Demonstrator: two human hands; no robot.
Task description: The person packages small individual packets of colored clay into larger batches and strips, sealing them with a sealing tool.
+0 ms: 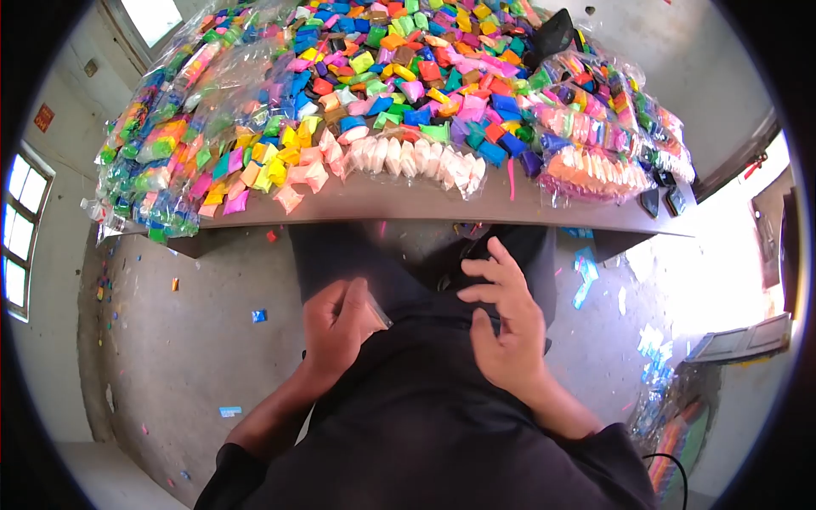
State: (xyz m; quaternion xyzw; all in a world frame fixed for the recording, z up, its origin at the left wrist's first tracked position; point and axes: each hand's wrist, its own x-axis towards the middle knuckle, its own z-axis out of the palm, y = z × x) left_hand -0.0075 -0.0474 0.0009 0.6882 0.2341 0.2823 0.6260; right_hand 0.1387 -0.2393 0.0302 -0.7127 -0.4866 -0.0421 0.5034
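Over my lap, my left hand [333,327] is closed, thumb pressed against the fingers. A small see-through plastic bag [375,316] sticks out of it on the right; whether anything is inside I cannot make out. My right hand [512,319] is held up to the right with its fingers apart and nothing in it. Both hands are in front of the table's near edge, touching none of the goods on it. Nearest above them lies a clear bag of white packets [416,159], beside loose peach packets [308,174].
A brown table [357,202] bears a large heap of small colourful packets [416,68]. Filled clear bags [161,153] lie at left, more bagged packets [595,174] at right. Two black objects [661,201] sit at the right corner. Scraps, including a blue packet [259,316], litter the floor.
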